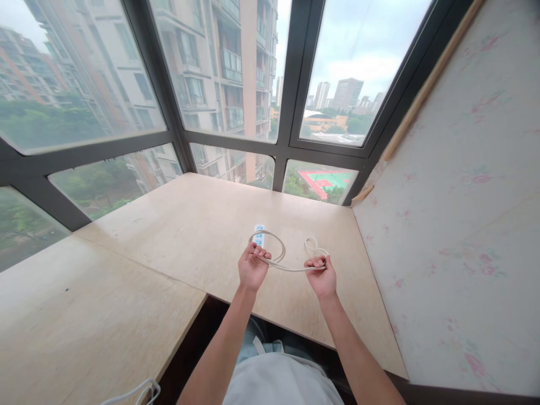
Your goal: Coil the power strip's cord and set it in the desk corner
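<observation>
Above a pale, smooth countertop (211, 219), I hold a cream-coloured cord (295, 270) in front of me. It is slim, round and plain: a loose loop rises from my left hand (253, 269), a slightly sagging stretch runs sideways from there to my right hand (321, 275), and smaller loops curl beyond the right. My left fingers are curled, pinching the cord against the thumb; my right fingers close on it the same way. Just past my left hand, on the countertop, lies a narrow white power strip (259, 239) with blue socket faces set in a row. Its long axis points away from me, towards the dark-framed windows (228, 73), and the loop passes across it in my view. Any lettering on the strip is too small to read.
</observation>
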The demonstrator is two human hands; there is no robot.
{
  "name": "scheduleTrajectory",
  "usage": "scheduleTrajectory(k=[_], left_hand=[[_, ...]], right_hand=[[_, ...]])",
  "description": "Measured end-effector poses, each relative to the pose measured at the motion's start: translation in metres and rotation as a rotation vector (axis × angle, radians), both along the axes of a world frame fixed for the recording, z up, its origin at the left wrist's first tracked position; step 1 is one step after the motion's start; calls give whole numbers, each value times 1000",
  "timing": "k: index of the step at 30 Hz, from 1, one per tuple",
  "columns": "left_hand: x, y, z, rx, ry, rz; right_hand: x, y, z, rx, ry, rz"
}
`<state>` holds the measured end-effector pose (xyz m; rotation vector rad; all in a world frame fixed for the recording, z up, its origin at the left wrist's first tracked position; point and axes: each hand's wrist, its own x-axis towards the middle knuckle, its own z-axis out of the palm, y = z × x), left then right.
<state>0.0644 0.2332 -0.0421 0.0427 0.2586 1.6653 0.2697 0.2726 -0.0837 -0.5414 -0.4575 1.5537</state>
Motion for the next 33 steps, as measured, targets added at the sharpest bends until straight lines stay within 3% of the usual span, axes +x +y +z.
scheduleTrajectory(k=[4,10,15,20,23,26,31,33], left_hand=[[2,-4,7,-52,38,-36],[4,-14,29,2,427,-43],[-4,-19,59,84,640,-47],[-23,-21,80,114,769,-10],[-36,-24,91,81,802,-72],[-39,-29,100,90,765,-154],[-12,-33,103,133,619,-157],[-2,-31,101,169,594,-137]], right_hand=[[-14,-21,6,-42,-51,113],[-24,-44,11,-198,-322,366],[-18,-53,-4,-382,-422,525],[-10,-62,-16,-388,-550,522],[-9,-60,-9,-319,-681,439],[-19,-55,12,-185,-748,385],[-59,-52,57,466,-870,490],[-73,-51,69,610,-943,504]])
